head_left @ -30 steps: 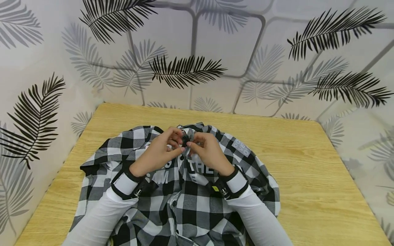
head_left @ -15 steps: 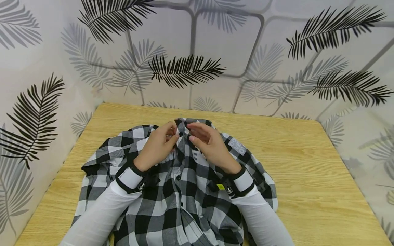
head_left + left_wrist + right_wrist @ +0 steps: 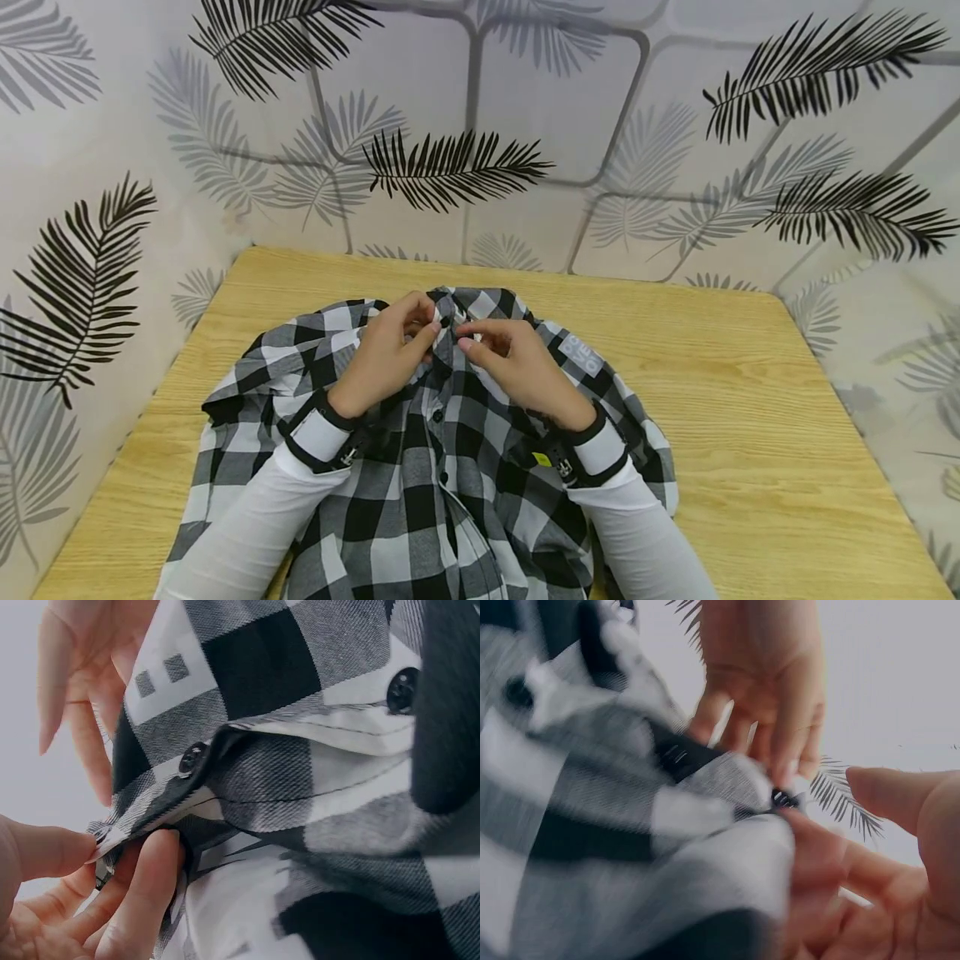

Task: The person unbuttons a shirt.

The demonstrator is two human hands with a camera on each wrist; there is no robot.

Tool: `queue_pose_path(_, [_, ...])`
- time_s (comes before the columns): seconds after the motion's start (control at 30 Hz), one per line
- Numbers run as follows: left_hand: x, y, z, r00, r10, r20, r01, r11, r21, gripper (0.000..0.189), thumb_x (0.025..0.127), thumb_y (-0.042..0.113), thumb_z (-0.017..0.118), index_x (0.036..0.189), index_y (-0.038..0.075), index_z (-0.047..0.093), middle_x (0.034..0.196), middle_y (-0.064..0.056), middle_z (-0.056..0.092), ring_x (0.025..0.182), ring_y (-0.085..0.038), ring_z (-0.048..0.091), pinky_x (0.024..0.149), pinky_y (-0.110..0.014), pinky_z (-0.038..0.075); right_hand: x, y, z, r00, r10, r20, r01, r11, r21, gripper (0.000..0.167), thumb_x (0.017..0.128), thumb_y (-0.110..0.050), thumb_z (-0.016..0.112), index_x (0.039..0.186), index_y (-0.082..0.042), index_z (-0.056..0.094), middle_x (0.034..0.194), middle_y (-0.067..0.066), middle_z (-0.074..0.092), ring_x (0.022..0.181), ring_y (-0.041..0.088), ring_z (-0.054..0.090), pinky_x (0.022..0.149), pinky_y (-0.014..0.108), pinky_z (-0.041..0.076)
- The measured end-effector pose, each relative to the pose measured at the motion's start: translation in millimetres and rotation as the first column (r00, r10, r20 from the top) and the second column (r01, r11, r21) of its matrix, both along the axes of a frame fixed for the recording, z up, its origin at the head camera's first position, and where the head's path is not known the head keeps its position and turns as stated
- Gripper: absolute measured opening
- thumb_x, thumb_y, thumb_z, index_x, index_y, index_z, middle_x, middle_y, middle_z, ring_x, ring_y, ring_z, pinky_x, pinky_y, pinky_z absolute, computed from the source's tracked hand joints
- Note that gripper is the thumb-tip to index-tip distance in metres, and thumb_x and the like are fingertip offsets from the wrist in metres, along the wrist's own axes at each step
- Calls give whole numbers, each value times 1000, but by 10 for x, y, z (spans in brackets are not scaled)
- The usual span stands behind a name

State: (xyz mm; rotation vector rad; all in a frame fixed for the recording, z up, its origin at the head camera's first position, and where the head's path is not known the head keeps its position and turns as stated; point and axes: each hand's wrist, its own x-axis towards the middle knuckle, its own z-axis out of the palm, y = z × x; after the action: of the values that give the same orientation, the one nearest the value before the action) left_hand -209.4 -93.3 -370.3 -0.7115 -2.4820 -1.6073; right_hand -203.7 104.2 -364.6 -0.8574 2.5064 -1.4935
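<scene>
A black, grey and white checked button-up shirt (image 3: 405,467) lies with its collar toward the back. Near the collar, my left hand (image 3: 382,350) pinches the front edge between thumb and fingers; the left wrist view shows this pinch (image 3: 101,840) close up. My right hand (image 3: 525,367) is just across the front strip, its fingers touching the cloth. In the right wrist view the right thumb (image 3: 900,795) stands apart from the fingers, beside a dark button (image 3: 783,798) at the left fingertips. Farther down the front strip are more dark buttons (image 3: 437,415).
The shirt rests on a wood-grain table (image 3: 765,417). Behind it rises a pale wall covering (image 3: 547,100) with black and grey leaf prints. A light printed patch (image 3: 581,354) shows on the shirt's right sleeve side.
The shirt fronts have come together, covering the lettering seen a second ago. The left hand moved slightly left. The right hand separated from the left, then lowered a little to the front strip.
</scene>
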Motion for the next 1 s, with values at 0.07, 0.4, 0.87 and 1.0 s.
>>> queue_pose_path(0.07, [48, 4, 73, 1000, -10, 25, 10, 1000, 9, 6, 93, 11, 47, 93, 4, 47, 83, -11, 53, 65, -21, 60, 54, -31, 49, 17, -7, 40, 983, 113, 143, -109, 993, -39, 30, 93, -26, 48, 108, -4, 59, 62, 12, 55, 50, 23, 53, 46, 34, 46])
queue_pose_path(0.4, [162, -20, 254, 993, -70, 93, 67, 997, 44, 7, 93, 3, 44, 92, -4, 44, 82, -23, 49, 71, -32, 60, 60, -41, 50, -12, -23, -13, 984, 166, 62, -173, 975, 137, 42, 93, -33, 46, 121, -2, 49, 118, 9, 52, 110, 21, 48, 89, 38, 39])
queue_pose_path(0.87, [47, -8, 41, 980, -175, 95, 167, 982, 86, 8, 91, 8, 51, 95, 1, 51, 91, -15, 58, 83, -25, 59, 63, -37, 50, -6, -50, 33, 1000, 11, 27, -9, 997, -81, 17, 90, -8, 52, 101, 2, 59, 94, 17, 59, 81, 29, 59, 70, 33, 49])
queue_pose_path(1.0, [49, 12, 38, 979, -186, 80, 179, 980, 85, 7, 90, 9, 53, 95, 3, 55, 88, -13, 58, 76, -26, 59, 60, -39, 49, 65, -79, 161, 1000, -4, 23, 6, 996, -90, 14, 89, -2, 52, 94, 8, 60, 86, 22, 59, 77, 33, 58, 69, 36, 48])
